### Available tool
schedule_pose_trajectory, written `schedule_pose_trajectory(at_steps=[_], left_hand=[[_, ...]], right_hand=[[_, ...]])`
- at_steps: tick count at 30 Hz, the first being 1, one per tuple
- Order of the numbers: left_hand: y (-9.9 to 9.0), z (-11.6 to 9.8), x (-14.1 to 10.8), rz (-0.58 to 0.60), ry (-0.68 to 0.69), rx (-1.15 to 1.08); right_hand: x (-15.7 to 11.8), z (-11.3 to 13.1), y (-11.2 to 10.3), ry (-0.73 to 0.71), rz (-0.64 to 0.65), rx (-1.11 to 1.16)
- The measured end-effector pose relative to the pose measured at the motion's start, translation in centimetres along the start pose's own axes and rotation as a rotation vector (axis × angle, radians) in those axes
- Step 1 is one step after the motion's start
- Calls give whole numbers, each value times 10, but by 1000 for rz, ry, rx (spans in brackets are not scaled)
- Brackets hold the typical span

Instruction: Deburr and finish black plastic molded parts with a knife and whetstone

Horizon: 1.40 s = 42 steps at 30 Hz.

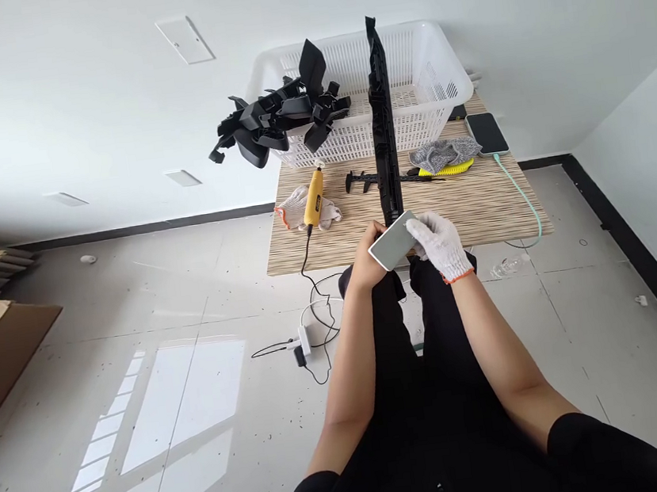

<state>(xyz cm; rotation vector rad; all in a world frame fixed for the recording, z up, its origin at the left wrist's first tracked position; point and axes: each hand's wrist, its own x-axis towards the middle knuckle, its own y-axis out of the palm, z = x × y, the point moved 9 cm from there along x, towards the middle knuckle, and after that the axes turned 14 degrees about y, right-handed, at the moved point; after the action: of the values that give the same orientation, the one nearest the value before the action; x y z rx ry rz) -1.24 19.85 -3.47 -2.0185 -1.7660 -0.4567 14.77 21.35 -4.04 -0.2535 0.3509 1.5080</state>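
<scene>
My bare left hand (368,260) is closed around the near end of a long black plastic part (381,112), its fingers partly hidden. The part rises over the table and in front of the white basket. In a white knit glove with an orange cuff, my right hand (439,245) grips a flat rectangular pad (393,243), grey-green on its face with a pale edge. The pad is tilted and overlaps the near end of the black part in view; whether they touch I cannot tell.
On the wood-striped table (481,219) are a yellow corded rotary tool (314,198), another glove (293,206), black calipers (361,180), a grey cloth (443,154) and a phone (486,134). Behind stands the white basket (432,66), black plastic parts (270,117) heaped over its left side.
</scene>
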Motion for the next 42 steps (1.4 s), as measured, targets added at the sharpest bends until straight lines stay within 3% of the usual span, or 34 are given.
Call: schedule_pose_trajectory(at_steps=[4,8,12,17,21,25,29,34,38,42], left_hand=[[-5,-2,0,-34,43,68],[1,2,-2,11,-1,-67],[-5,-2,0,-26,38,83],[0,4,-1,11,-26,-29],[-5,-1,-1,-22,19,84],[0,2,-1,1,-3,-25],[-6,-2,1,-35,41,100],[0,2,1,3,7,-33],[-5,-3,1,-34,42,109],[2,3,0,16,-22,-29]], right_hand=[[-2,-1,-13,-7,-116,146],[-4,3,4,-48,12,-83],[-4,0,-14,-4,-148,120],[-6,3,5,-56,-3,-96],[-6,-2,-13,-3,-168,73],[-6,2,0,-39,-65,-89],[-8,-2,-16,-22,-203,81],[-10,4,-1,-82,-99,-160],[-10,-1,-18,-26,-239,73],[-9,1,0,-50,-82,-79]])
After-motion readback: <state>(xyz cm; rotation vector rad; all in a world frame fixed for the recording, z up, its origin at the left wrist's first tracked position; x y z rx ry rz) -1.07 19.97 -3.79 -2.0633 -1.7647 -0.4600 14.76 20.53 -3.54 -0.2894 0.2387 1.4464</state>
